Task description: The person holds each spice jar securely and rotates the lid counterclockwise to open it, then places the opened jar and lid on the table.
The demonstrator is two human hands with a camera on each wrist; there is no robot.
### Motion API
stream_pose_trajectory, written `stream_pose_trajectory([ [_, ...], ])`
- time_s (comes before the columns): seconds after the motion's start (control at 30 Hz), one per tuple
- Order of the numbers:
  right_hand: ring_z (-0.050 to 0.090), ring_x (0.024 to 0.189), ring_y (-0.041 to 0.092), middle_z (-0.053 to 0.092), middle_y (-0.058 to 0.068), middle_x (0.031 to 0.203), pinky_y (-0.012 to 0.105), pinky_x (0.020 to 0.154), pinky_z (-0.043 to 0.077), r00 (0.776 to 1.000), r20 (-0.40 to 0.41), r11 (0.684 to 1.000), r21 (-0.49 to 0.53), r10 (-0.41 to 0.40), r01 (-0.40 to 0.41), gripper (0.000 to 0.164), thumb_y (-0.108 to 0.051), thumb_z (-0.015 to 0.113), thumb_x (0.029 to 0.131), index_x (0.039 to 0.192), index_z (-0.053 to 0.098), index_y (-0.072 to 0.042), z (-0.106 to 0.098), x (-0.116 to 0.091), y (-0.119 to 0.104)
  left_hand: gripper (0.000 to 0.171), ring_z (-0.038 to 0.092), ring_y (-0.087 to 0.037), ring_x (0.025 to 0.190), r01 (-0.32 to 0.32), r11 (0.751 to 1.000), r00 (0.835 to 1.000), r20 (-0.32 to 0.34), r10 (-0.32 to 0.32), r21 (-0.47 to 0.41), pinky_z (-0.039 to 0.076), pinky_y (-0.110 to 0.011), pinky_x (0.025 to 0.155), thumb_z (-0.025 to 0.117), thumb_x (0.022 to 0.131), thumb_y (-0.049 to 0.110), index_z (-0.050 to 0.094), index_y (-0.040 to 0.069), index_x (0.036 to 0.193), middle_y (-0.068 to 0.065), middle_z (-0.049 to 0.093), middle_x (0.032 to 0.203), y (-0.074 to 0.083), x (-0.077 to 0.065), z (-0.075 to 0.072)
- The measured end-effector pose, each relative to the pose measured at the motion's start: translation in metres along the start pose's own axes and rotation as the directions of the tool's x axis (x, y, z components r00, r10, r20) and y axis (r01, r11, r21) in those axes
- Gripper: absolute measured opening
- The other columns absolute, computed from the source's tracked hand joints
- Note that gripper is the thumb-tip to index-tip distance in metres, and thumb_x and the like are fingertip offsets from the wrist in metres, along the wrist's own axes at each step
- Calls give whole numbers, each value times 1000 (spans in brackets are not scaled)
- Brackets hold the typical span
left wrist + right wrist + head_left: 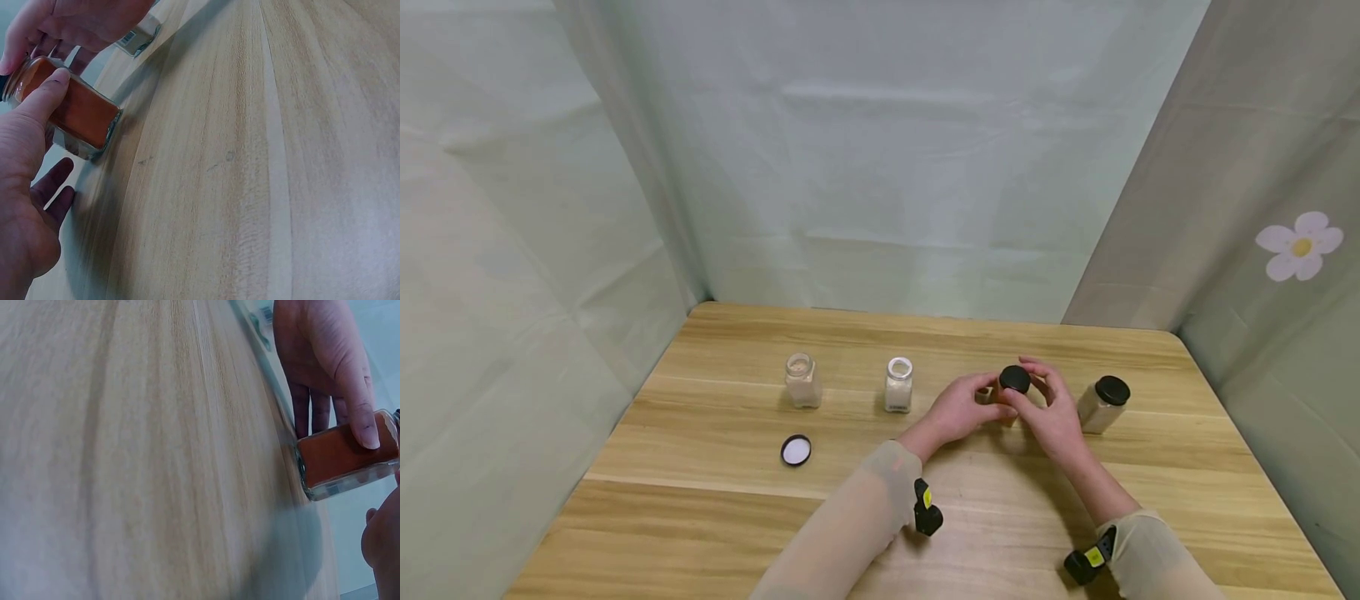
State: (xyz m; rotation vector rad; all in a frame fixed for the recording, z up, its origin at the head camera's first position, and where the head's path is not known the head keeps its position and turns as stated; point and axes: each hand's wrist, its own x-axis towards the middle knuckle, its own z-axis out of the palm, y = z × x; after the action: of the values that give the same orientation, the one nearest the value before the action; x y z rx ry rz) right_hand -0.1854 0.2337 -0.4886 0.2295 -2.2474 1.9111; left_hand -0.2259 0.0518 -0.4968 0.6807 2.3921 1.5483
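Observation:
A square glass jar of orange-brown powder [84,115], topped by a black lid [1015,379], stands between both hands at the right of the table. My left hand [958,408] grips the jar's body, its thumb pressed along the near glass face in both wrist views. From the other side my right hand [1054,423] pinches the lid with thumb and fingers. Just right of that hand is another jar [1099,407] of pale contents, its black lid on. Left of my left hand stands a lidless jar with a white rim [898,390].
Farther left, a second lidless jar [805,385] holds beige powder. A loose black-rimmed lid [796,450] lies in front of it, white inside facing up. Hanging cloth [887,167] encloses the wooden table [700,500] at the back and sides.

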Motion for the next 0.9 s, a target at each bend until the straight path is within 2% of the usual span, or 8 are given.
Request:
stream_pose_trajectory([
  [0.13, 33, 142, 42, 42, 19, 151, 69, 111, 24, 999, 10, 999, -1, -43, 43, 44, -4, 71, 97, 136, 53, 6, 0, 1, 0, 61, 57, -9, 114, 3, 1000, 1000, -5, -3, 17, 46, -31, 99, 80, 88, 48, 62, 29, 142, 15, 64, 129, 0, 0, -1],
  [0.23, 36, 141, 36, 43, 19, 151, 66, 114, 23, 998, 16, 998, -16, -68, 68, 43, -3, 70, 97, 136, 55, 6, -1, 1, 1, 62, 57, -10, 116, 5, 1000, 1000, -5, -4, 27, 46, -32, 99, 79, 88, 50, 61, 29, 144, 15, 63, 131, 0, 0, -1],
  [0.4, 39, 139, 23, 45, 17, 150, 50, 117, 25, 996, 23, 995, -42, -86, 87, 44, -4, 69, 98, 138, 55, 7, -1, 1, 1, 63, 57, -9, 117, 3, 1000, 1000, -2, -2, 29, 46, -33, 100, 79, 88, 50, 60, 31, 144, 15, 63, 132, 0, 0, -1],
  [0.53, 40, 139, 19, 45, 15, 150, 34, 116, 28, 996, 23, 995, -42, -91, 92, 45, -4, 69, 98, 139, 55, 8, -1, 0, 1, 63, 57, -8, 117, -3, 1000, 1000, 0, 3, 30, 46, -33, 101, 79, 88, 50, 61, 30, 144, 15, 63, 132, 0, 0, -1],
  [0.7, 41, 137, 16, 44, 18, 150, 23, 112, 29, 995, 21, 994, -35, -101, 102, 45, -1, 70, 97, 139, 56, 6, 0, -1, -1, 59, 57, -7, 115, -11, 1000, 1000, 3, 11, 21, 46, -32, 100, 80, 88, 48, 63, 30, 142, 16, 64, 129, -1, 0, -1],
  [0.8, 41, 137, 14, 42, 21, 150, 24, 112, 30, 995, 19, 994, -38, -101, 101, 47, 1, 69, 96, 141, 55, 5, 0, -2, -2, 57, 58, -6, 115, -13, 1000, 1000, 2, 13, 17, 46, -32, 100, 80, 88, 47, 64, 30, 140, 16, 65, 127, -1, 0, 0],
  [0.9, 40, 137, 14, 40, 23, 151, 34, 115, 29, 996, 17, 995, -37, -89, 89, 48, 1, 69, 96, 142, 54, 5, 1, -2, -3, 56, 58, -6, 115, -14, 1000, 1000, 2, 14, 22, 46, -32, 100, 79, 88, 47, 64, 30, 139, 16, 65, 126, -1, 0, 0],
])
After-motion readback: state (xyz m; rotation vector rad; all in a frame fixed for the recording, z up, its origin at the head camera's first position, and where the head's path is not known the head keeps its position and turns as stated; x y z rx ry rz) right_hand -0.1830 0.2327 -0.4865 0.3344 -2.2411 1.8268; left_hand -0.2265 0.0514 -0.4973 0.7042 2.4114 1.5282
